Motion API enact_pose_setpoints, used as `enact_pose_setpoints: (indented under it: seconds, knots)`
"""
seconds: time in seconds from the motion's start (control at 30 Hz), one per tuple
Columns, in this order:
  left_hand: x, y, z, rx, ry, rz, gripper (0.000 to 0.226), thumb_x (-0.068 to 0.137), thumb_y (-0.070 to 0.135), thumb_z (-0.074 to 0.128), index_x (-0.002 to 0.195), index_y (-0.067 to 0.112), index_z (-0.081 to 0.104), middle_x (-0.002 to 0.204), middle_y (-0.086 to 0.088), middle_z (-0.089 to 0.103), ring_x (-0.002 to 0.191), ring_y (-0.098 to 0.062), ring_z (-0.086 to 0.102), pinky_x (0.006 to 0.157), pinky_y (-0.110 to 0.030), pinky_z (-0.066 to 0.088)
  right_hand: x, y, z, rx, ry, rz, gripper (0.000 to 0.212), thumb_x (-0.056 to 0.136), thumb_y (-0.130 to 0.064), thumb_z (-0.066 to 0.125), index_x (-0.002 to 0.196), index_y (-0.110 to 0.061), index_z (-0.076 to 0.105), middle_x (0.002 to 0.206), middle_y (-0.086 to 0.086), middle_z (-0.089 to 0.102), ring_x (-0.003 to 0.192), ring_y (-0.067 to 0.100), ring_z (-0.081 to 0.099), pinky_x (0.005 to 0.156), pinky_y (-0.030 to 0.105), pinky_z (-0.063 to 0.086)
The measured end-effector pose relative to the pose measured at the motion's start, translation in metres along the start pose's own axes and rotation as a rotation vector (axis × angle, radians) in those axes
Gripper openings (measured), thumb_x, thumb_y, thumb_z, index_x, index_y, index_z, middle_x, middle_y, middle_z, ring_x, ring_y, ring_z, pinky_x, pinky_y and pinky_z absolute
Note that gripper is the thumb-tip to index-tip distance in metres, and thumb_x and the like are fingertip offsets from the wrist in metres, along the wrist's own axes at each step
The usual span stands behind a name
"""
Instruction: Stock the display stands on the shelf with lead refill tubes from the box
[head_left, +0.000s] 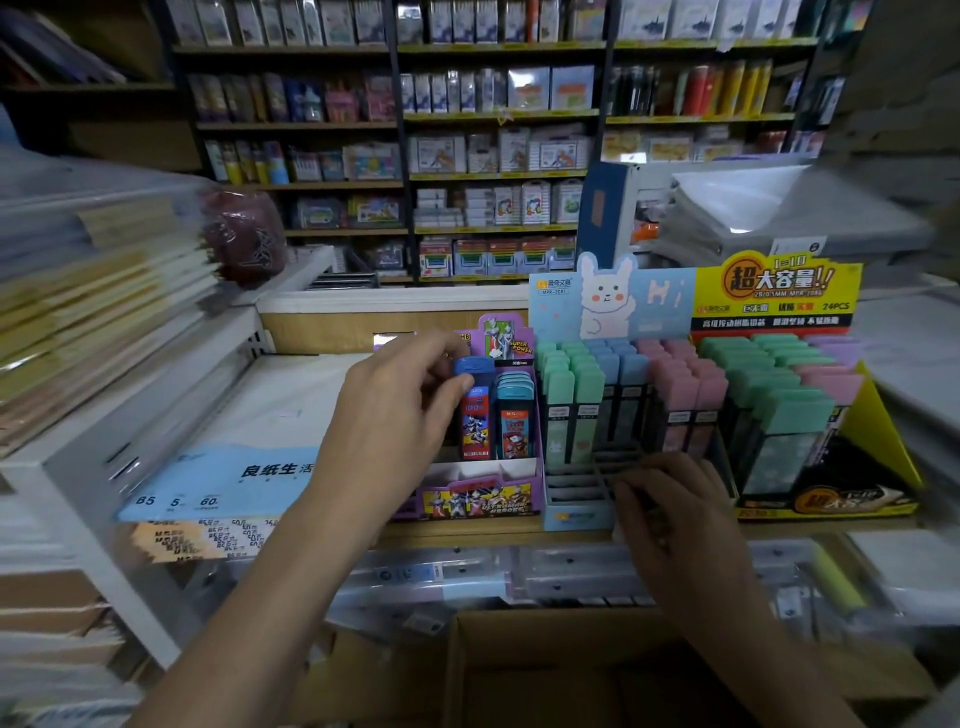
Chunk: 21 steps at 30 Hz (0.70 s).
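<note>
My left hand (395, 405) pinches the blue cap of a lead refill tube (475, 410) standing in the left row of the purple display stand (483, 499). Several light-blue tubes (515, 415) fill the row beside it. My right hand (670, 514) rests with curled fingers at the front slots of the light-blue bunny display stand (571, 514), which holds green, blue and pink tubes (623, 395). What those fingers hold is hidden. The brown cardboard box (545, 670) lies open below the shelf.
A yellow display stand (883, 415) full of green and pink tubes stands at the right. A blue paper pack (223, 478) lies left of the purple stand. Stacked notebooks (104, 291) fill the left. Packaged goods lie under the shelf edge (467, 530).
</note>
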<state>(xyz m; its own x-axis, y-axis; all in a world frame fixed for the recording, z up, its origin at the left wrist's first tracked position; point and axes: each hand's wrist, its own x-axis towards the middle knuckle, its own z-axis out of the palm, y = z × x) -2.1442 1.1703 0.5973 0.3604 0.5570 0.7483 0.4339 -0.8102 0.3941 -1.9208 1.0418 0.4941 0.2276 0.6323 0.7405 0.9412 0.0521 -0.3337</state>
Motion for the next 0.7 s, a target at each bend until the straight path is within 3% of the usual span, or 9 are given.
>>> enact_pose_setpoints:
  seconds: [0.2,0.4,0.6,0.7]
  knots:
    - [-0.005,0.002,0.003,0.099,-0.123,-0.023,0.018,0.080,0.014,0.084,0.091,0.018,0.070,0.091,0.005,0.061,0.076,-0.019,0.061,0.073,-0.043,0.056,0.000,0.000,-0.002,0.007,-0.005,-0.010,0.008,0.090,-0.010,0.067,0.091,-0.006,0.073,0.096,0.006,0.063,0.087,0.024,0.053,0.074,0.036,0.046]
    - [-0.002,0.005,0.002,0.118,-0.141,-0.074,0.023,0.079,0.015,0.085,0.094,0.022,0.069,0.088,0.012,0.056,0.075,-0.012,0.057,0.075,-0.038,0.057,0.000,-0.001,-0.005,0.016,-0.035,-0.003,0.005,0.086,-0.006,0.071,0.091,-0.006,0.073,0.096,0.006,0.063,0.087,0.025,0.053,0.073,0.040,0.048]
    - [-0.007,0.010,-0.005,0.035,-0.087,-0.138,0.022,0.080,0.007,0.083,0.092,0.019,0.070,0.091,0.011,0.064,0.082,-0.003,0.065,0.079,-0.020,0.056,0.005,-0.008,-0.018,0.070,-0.095,0.048,0.011,0.086,-0.004,0.073,0.096,-0.007,0.076,0.098,0.004,0.066,0.092,0.023,0.056,0.076,0.037,0.053]
    - [-0.011,0.015,-0.011,-0.025,0.003,-0.161,0.020,0.082,0.001,0.079,0.088,0.019,0.071,0.088,0.013,0.067,0.082,0.001,0.068,0.075,-0.006,0.050,0.008,-0.015,-0.031,0.187,-0.104,0.074,0.015,0.086,-0.004,0.074,0.097,-0.014,0.075,0.094,-0.015,0.063,0.089,0.015,0.062,0.075,0.022,0.050]
